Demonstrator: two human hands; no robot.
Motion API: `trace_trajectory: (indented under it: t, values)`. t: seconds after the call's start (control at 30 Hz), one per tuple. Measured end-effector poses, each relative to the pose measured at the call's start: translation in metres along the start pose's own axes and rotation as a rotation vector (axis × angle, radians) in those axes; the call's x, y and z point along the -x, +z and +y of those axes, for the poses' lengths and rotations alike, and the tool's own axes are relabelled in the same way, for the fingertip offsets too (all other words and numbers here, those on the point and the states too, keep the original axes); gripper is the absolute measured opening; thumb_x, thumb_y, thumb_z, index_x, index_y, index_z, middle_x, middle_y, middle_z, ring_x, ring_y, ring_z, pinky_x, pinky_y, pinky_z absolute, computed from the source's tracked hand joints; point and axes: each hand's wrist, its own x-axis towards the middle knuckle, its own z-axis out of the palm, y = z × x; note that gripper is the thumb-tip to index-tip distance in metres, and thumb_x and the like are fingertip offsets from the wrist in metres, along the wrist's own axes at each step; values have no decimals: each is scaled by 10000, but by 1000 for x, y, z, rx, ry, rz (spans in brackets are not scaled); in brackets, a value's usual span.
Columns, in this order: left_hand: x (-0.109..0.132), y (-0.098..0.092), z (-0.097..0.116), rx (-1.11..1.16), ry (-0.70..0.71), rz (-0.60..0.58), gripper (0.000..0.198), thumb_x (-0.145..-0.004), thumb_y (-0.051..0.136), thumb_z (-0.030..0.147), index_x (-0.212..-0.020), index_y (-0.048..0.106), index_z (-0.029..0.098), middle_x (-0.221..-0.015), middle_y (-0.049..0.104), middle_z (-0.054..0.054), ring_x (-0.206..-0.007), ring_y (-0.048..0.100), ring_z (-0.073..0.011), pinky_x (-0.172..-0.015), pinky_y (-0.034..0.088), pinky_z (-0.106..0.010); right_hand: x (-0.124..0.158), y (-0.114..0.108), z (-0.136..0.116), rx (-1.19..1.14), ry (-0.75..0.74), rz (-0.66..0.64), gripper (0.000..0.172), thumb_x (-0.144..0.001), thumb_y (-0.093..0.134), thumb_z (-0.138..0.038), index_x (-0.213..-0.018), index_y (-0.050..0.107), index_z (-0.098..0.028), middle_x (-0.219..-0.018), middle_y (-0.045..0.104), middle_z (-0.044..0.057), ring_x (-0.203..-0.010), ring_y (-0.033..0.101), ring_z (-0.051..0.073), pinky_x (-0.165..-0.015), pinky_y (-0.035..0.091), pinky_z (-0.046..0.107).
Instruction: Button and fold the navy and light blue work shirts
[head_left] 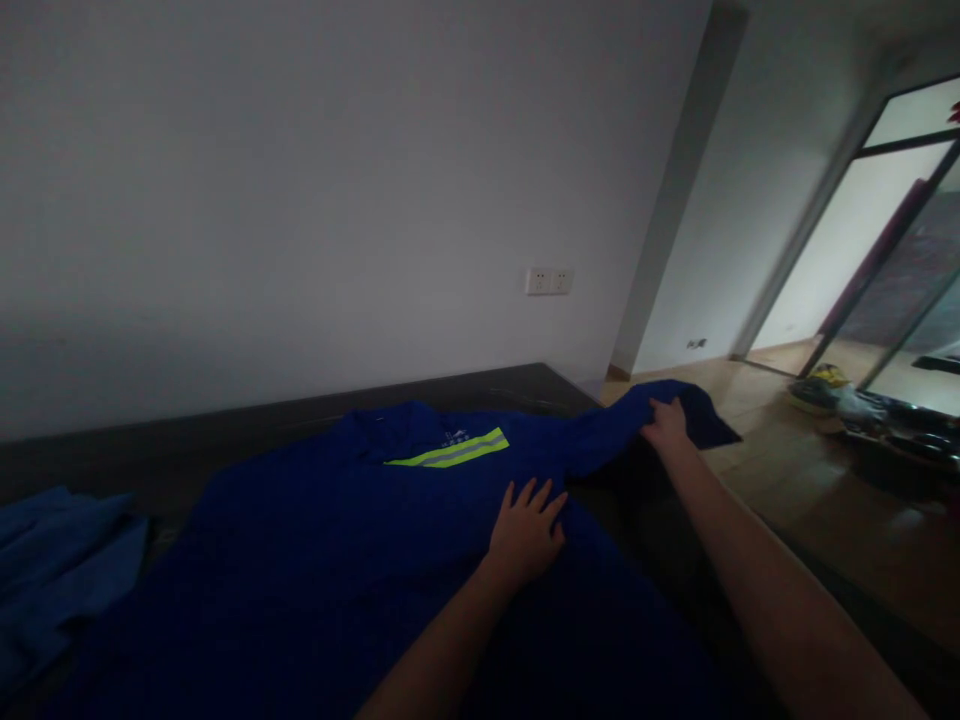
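A dark blue work jacket (337, 540) lies spread out on a dark table, its collar toward the wall. Across its chest runs a yellow-green and grey reflective strip (450, 455), with small white lettering just above. My left hand (527, 530) rests on the jacket's front below the strip, fingers spread and flat. Off to the right, my right hand (666, 425) grips the jacket's sleeve, which is stretched out past the table's edge. The cuff end hangs beyond my fingers. Much of the jacket's lower part is lost in shadow.
A lighter blue cloth (67, 570) lies crumpled at the left. Behind the table (510, 385) stands a white wall with a double socket (549, 281). On the floor at the right is a pile of dark and plastic-wrapped items (892, 425), near a glass partition.
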Motion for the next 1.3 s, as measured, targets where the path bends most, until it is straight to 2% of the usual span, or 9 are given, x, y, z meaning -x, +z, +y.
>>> trace_trajectory:
  t: [0.07, 0.2, 0.37, 0.47, 0.5, 0.73, 0.97, 1.1, 1.3]
  values:
    - [0, -1, 0, -2, -2, -3, 517, -942, 288, 431, -1445, 339, 325, -1525, 327, -26, -1413, 249, -275, -1140, 181, -579, 0, 27, -12, -33, -32, 4, 374, -850, 467, -105, -1174, 535, -279, -1027, 642, -36, -848, 630, 97, -795, 545, 300]
    - [1, -3, 2, -17, 3, 0, 528, -939, 302, 401, -1464, 288, 338, -1527, 325, -20, -1405, 262, -281, -1131, 190, -586, 42, 94, -38, 1, -335, -283, 418, -800, 531, -142, -1205, 568, -241, -1203, 637, 7, -1114, 585, 148, -1010, 444, 372]
    - [-11, -3, 15, -58, -69, -10, 553, -913, 373, 361, -1456, 324, 272, -1507, 361, -50, -1382, 298, -301, -1134, 201, -562, 167, 152, -35, 501, -620, -1037, 389, -855, 467, -140, -1216, 610, -161, -1279, 615, 87, -1217, 539, 202, -1085, 365, 403]
    - [-23, 3, 24, -33, -138, -89, 557, -933, 345, 341, -1474, 289, 220, -1513, 342, -95, -1391, 294, -290, -1124, 269, -492, 237, 150, -19, 638, -644, -1521, 449, -844, 449, -54, -1227, 612, -221, -1299, 606, 19, -1198, 557, 161, -1065, 392, 328]
    - [-27, 5, 27, -17, -165, -112, 558, -931, 351, 320, -1476, 282, 219, -1512, 339, -106, -1392, 298, -282, -1107, 307, -469, 253, 144, -15, 674, -618, -1573, 433, -842, 488, -63, -1192, 633, -272, -1263, 631, -23, -1172, 576, 158, -1045, 414, 315]
    - [-31, 14, 31, 36, -188, -34, 539, -916, 378, 319, -1437, 361, 185, -1471, 391, -140, -1333, 400, -254, -1075, 368, -361, 282, 121, -17, 727, -536, -1550, 312, -856, 595, -178, -1084, 672, -375, -1165, 681, -79, -1170, 578, 188, -965, 461, 275]
    - [-24, 10, 35, 14, -187, 10, 506, -923, 366, 356, -1411, 397, 227, -1482, 368, -131, -1325, 397, -274, -1038, 397, -401, 311, 165, -3, 746, -430, -1675, 505, -851, 606, -293, -1329, 499, -170, -1288, 603, 118, -1171, 574, 268, -965, 464, 387]
    - [-22, 6, 37, 19, -191, 16, 498, -923, 365, 358, -1404, 402, 235, -1480, 368, -131, -1327, 390, -273, -1048, 376, -420, 330, 202, 1, 714, -248, -1550, 678, -780, 683, -398, -1364, 434, -160, -1305, 576, 149, -1169, 568, 305, -941, 478, 409]
    - [-18, 4, 36, 33, -167, 38, 485, -925, 370, 357, -1388, 422, 223, -1468, 382, -134, -1326, 381, -267, -1062, 348, -425, 340, 256, 22, 599, 72, -1271, 605, -655, 743, -153, -1210, 504, -187, -1154, 625, 92, -999, 634, 241, -827, 521, 346]
